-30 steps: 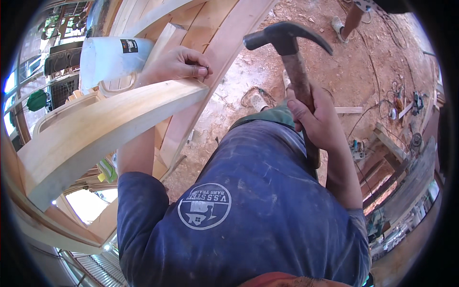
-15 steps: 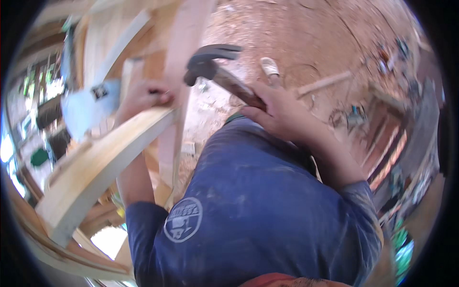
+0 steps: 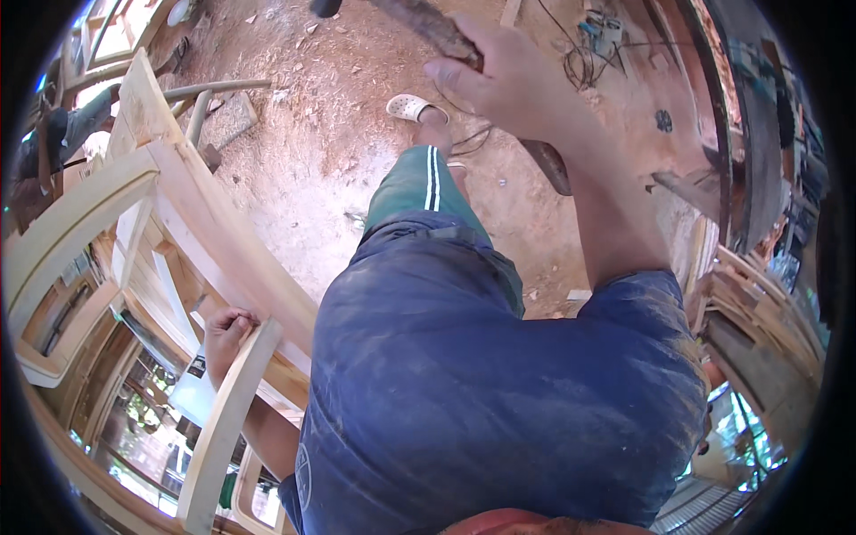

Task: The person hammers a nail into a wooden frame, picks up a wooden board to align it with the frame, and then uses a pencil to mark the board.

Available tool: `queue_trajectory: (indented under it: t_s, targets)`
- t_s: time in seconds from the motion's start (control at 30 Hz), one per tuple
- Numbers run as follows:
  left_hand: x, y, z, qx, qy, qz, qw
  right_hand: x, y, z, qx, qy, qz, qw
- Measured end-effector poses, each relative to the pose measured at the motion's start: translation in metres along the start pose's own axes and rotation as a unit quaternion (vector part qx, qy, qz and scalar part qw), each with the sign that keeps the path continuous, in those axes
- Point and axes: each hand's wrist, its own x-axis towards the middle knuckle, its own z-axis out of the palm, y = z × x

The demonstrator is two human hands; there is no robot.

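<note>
above the right hand (image 3: 513, 85) — hammer (image 3: 428, 27) gripped by its handle, head cut off at frame top; left hand (image 3: 227, 332) closed on curved slat (image 3: 227, 415) — frame (image 3: 205, 223) beside it.

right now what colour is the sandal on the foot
White, on the sandal in the head view.
</note>
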Motion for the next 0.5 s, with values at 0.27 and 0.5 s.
queue_trajectory:
  t_s: [0.27,0.5]
  targets:
    - [0.005,0.008,-0.001,0.049,-0.024,0.023,0.998,-0.034,0.006,-0.016,0.001,0.035,0.019,0.999]
    - [0.0,0.002,0.0,0.02,-0.008,0.008,1.0,-0.039,0.004,-0.007,-0.012,0.032,-0.016,0.999]
